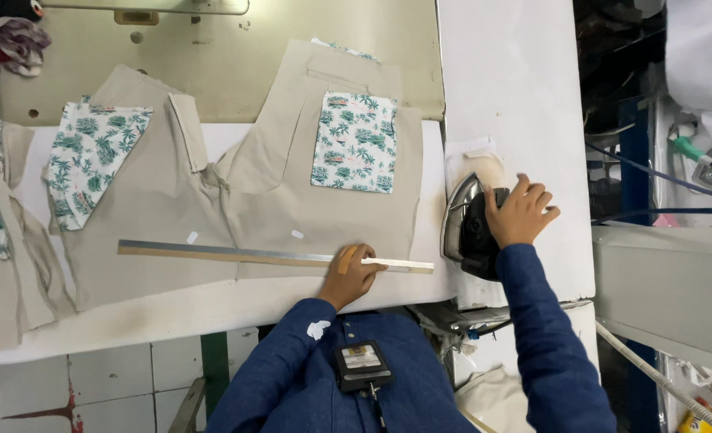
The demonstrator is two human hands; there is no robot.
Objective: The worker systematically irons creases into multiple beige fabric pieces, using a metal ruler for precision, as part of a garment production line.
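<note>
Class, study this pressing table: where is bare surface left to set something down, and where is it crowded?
Bare white surface lies above the iron and right hand. A bare strip runs along the near edge below the ruler. The beige garment and left hand crowd the middle.

Between the hands [436,240], only a narrow strip of bare desk [432,160], hemmed by the ruler [275,255] end under the left hand [349,277] and the iron [470,228] under the right hand [520,212]. Beyond the left hand, blocked low by beige shorts [292,200] with a floral pocket [354,143] (flat, easily crossed above). Beyond the right hand, open white board [508,80]. Further right, cluttered with cables [661,176] and a hose [661,377].
</note>
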